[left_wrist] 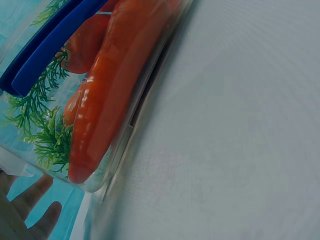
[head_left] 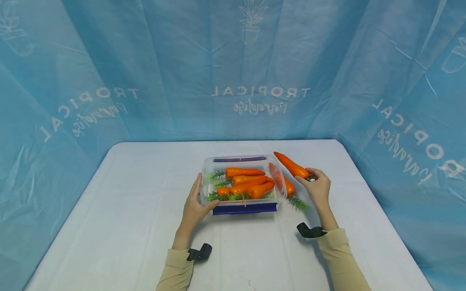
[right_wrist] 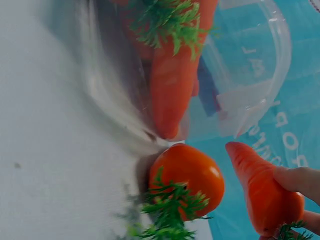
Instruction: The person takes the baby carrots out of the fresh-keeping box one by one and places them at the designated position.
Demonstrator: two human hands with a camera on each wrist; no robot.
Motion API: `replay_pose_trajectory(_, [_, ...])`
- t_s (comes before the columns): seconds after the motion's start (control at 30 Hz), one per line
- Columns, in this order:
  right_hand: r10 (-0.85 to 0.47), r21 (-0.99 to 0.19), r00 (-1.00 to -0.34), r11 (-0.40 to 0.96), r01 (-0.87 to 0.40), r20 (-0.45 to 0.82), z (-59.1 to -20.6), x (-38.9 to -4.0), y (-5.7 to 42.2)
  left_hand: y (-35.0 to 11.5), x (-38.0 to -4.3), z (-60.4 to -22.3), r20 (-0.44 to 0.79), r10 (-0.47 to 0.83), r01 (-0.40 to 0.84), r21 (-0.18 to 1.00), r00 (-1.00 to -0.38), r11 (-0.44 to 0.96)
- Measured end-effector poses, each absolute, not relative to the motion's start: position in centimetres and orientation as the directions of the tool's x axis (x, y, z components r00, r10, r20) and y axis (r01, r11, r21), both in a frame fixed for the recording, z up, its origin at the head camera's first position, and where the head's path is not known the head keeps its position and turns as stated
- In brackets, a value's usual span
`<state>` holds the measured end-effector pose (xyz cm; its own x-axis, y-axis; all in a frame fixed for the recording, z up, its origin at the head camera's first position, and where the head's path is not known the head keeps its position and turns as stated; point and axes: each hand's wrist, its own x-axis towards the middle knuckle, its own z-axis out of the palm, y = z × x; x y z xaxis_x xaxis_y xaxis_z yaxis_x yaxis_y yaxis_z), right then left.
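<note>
Right grip (head_left: 317, 188) pinches 1 orange carrot (head_left: 291, 165) by its thick end, just beside the clear box (head_left: 244, 208).

One table (head_left: 145, 182), one box (head_left: 206, 167) and two clips, a far one (head_left: 240, 159) and a near one (head_left: 244, 208). At least six carrots: four or more in the box (head_left: 255, 185), overlapping too much for an exact count, one on the table (head_left: 290, 188), one held (head_left: 291, 165). Two hands, left (head_left: 194, 208) and right (head_left: 317, 188), two sleeves (head_left: 336, 246), two wrist cameras (head_left: 199, 253), three plant drawings (head_left: 251, 25), three printings of TROPICAL (head_left: 261, 91)
</note>
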<state>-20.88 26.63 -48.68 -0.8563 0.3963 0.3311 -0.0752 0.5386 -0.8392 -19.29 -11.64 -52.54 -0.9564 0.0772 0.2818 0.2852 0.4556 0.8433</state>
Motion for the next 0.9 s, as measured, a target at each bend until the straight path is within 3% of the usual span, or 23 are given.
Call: replay_pose_trajectory(0.9, [0.383,-0.826,-0.879,0.563,-0.021,0.284,-51.1,-21.4,27.1,-11.7,-19.2,-52.4,0.285,0.087,0.293,0.848,-0.955,0.442])
